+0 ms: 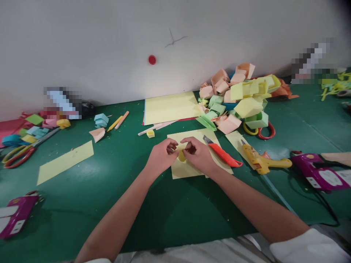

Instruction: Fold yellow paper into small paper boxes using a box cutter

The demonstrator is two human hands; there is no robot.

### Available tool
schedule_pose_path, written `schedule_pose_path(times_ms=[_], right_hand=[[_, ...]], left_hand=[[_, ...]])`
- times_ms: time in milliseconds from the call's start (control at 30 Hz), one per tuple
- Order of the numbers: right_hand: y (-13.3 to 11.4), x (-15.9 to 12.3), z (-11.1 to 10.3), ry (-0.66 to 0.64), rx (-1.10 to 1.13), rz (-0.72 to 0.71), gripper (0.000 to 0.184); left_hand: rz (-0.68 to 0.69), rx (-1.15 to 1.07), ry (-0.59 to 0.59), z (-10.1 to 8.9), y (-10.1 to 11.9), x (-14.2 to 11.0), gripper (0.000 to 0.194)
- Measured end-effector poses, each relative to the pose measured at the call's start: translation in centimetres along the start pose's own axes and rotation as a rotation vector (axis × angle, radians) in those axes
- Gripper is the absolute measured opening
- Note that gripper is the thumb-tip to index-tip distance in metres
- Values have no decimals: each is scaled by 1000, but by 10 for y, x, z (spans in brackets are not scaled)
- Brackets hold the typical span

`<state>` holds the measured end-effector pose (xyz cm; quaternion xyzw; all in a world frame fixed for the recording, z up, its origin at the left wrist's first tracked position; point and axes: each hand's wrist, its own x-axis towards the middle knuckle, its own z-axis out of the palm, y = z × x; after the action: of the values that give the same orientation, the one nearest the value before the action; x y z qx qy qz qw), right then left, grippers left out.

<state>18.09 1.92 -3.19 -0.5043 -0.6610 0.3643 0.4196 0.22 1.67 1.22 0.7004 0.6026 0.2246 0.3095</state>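
Both hands meet over a pale yellow paper sheet (175, 171) on the green table. Between their fingertips is a small piece of yellow paper (181, 156), partly hidden by the fingers. My left hand (163, 155) pinches its left side, and my right hand (197, 153) pinches its right side. An orange-red utility knife (225, 155) lies on the sheet just right of my right hand, its tip pointing back and left. Behind my left hand stands a tiny yellow paper box (150, 133).
Many folded paper boxes (246, 106) are heaped at the back right, with scissors (266, 130) below. A yellow glue gun (264, 159) and a purple device (319, 171) lie right. A yellow strip (65, 160) and more scissors (20, 155) lie left. A paper stack (171, 107) rests by the wall.
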Motion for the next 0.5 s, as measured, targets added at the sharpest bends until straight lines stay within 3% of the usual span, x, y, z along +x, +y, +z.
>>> schedule_pose_path(times_ms=[200,500], right_hand=[[5,4,-2,65,-29,-9,20],[8,5,0,80,-100,-27,8]], left_hand=[[-76,81,-44,-5,1,-4,19],[-34,156,100,8,4,-6,17]])
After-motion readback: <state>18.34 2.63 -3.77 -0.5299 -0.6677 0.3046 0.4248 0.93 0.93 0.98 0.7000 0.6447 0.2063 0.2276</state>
